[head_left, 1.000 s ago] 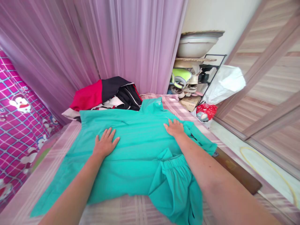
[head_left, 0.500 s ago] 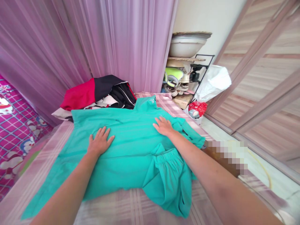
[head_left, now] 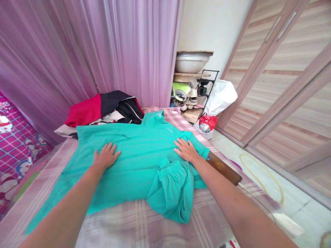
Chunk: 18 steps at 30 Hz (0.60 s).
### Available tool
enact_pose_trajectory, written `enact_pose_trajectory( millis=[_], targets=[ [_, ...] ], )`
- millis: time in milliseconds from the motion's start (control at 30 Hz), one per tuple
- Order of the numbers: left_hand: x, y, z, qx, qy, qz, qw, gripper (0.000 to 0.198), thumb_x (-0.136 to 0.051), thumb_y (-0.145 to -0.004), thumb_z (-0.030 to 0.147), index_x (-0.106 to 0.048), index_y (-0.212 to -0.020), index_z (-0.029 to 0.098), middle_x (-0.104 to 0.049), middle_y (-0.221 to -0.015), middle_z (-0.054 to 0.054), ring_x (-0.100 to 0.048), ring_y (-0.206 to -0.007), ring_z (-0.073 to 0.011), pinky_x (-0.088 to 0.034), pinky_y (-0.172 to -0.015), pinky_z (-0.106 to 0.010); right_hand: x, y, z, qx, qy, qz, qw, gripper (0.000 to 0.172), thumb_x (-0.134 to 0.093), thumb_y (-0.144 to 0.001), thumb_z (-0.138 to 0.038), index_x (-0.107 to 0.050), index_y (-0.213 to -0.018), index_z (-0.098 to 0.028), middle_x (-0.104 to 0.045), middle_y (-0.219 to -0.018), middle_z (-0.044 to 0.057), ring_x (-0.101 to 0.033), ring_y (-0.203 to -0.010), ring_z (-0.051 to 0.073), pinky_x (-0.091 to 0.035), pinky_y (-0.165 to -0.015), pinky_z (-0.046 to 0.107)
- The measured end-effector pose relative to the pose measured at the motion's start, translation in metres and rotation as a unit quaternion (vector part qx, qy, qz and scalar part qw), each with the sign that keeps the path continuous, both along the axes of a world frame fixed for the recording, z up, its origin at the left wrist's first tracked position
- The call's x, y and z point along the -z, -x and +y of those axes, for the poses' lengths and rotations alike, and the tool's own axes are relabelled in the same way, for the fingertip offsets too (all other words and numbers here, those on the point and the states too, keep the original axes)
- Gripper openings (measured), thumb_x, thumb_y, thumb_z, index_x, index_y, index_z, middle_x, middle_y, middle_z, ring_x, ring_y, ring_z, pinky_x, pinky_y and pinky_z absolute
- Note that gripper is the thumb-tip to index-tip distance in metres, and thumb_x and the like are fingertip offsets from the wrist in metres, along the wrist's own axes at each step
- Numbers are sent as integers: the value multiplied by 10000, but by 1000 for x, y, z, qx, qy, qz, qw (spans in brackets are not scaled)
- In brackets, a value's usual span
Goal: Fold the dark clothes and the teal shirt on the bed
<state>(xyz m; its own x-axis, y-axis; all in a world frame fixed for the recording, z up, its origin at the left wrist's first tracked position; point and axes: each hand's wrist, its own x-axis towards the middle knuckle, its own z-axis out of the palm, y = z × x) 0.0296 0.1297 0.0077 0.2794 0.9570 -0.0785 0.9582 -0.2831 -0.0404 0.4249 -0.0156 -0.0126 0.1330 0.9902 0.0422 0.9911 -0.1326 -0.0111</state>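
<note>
- A purple curtain (head_left: pixel 124 44) fills the upper left; below it, a plaid sheet (head_left: pixel 121 227) carries the teal shirt (head_left: pixel 137 144), spread across the centre.
- The right hand (head_left: pixel 185 150) has just slid towards the sleeve at centre right, uncovering the small chest print (head_left: pixel 170 130).
- The left hand (head_left: pixel 106 156) has stayed put, left of centre.
- Both hands' fingers are spread flat on the cloth, gripping nothing.
- The shirt seems pressed out rather than lifted; bunched shorts (head_left: pixel 170 186) overlap its lower edge.
</note>
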Motion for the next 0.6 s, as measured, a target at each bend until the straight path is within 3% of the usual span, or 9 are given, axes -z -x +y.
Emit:
enact_pose_trajectory(
  millis=[100,233,300,400,500,600],
  targets=[
    [-7,6,-25,24,-43,8,999,585,-254,-969,457,-426,-1479,228,-348,-1587,-78,-278,-1471,-298,-199,-1170,-608,2,4,-1,-3,-10,1,1000,584,-275,-997,-513,-380,-1510,-254,-297,-1609,65,-232,-1481,229,-145,-1193,506],
    [2,46,-70,34,-64,20,997,567,-253,-974,441,-406,-1491,266,-364,-1578,-42,-294,-1467,-281,-191,-1175,-597,3,2,-1,4,-1,-2,1000,584,-284,-996,-509,-371,-1515,-258,-288,-1613,58,-226,-1483,229,-144,-1196,506],
    [10,69,-86,21,-45,25,998,575,-256,-971,444,-380,-1504,270,-345,-1586,-39,-296,-1466,-279,-221,-1167,-582,-5,0,2,3,34,2,999,595,-292,-993,-514,-345,-1528,-258,-260,-1622,60,-209,-1489,236,-150,-1195,516],
    [19,92,-95,11,-39,10,999,593,-274,-964,441,-361,-1516,242,-317,-1599,-51,-279,-1474,-264,-257,-1170,-508,-32,7,10,19,112,23,993,591,-388,-971,-496,-395,-1507,-247,-296,-1604,95,-264,-1469,296,-212,-1170,553],
    [22,95,-92,9,-50,-12,999,602,-283,-959,465,-374,-1510,240,-333,-1593,-61,-290,-1470,-267,-263,-1170,-495,-65,39,13,22,113,39,993,574,-401,-976,-479,-406,-1505,-257,-340,-1583,99,-328,-1438,317,-260,-1154,539],
    [21,88,-92,7,-57,-25,998,606,-274,-960,490,-382,-1505,248,-344,-1587,-64,-301,-1466,-265,-259,-1170,-496,-76,95,1,-65,19,75,995,587,-252,-1013,-487,-314,-1547,-253,-345,-1586,64,-317,-1448,220,-261,-1173,412]
  ],
)
